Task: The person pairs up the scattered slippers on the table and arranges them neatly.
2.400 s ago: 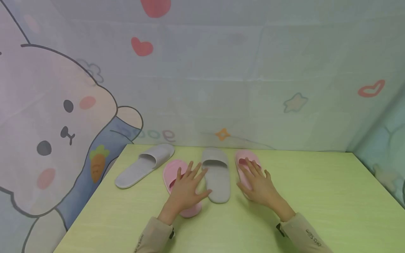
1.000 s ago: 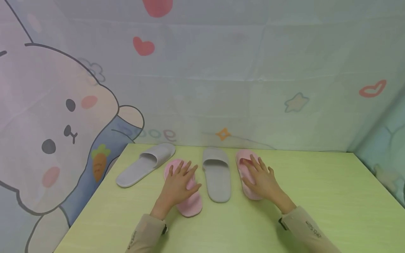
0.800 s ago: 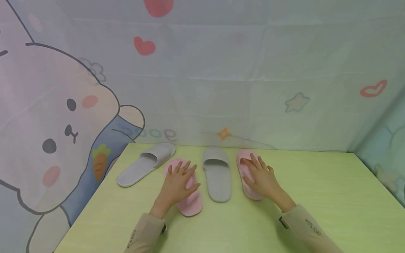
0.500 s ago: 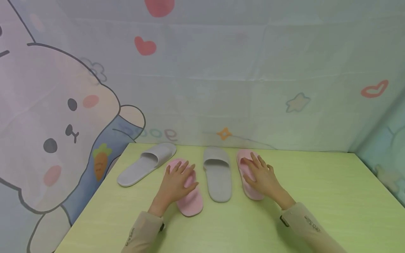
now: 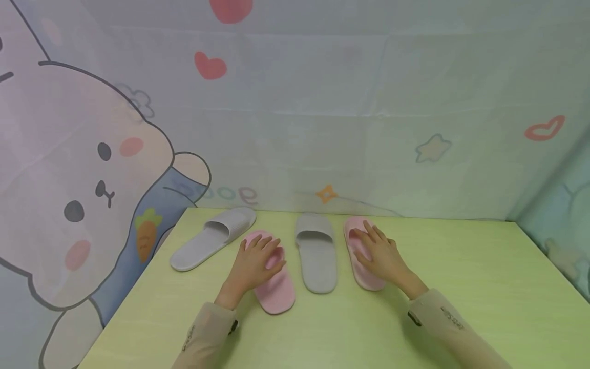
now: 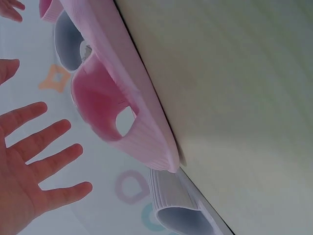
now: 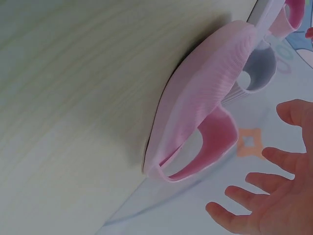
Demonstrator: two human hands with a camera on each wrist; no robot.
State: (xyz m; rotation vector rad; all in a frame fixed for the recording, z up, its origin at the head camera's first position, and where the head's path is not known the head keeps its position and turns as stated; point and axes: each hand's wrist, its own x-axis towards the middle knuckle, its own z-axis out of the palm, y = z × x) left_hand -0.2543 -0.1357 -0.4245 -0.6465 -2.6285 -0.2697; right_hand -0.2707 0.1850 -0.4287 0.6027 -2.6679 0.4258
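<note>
Left of the middle grey slipper lay the left pink slipper, right of it the right pink slipper; above them left hand and right hand hovered, fingers spread, gripping nothing; seemingly, all handling was yet undone.

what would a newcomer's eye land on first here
Likely the large cartoon animal on the backdrop at left. Then the gray slippers and pink slippers, alternating across the table. The left hand and right hand each hover over a pink one.
</note>
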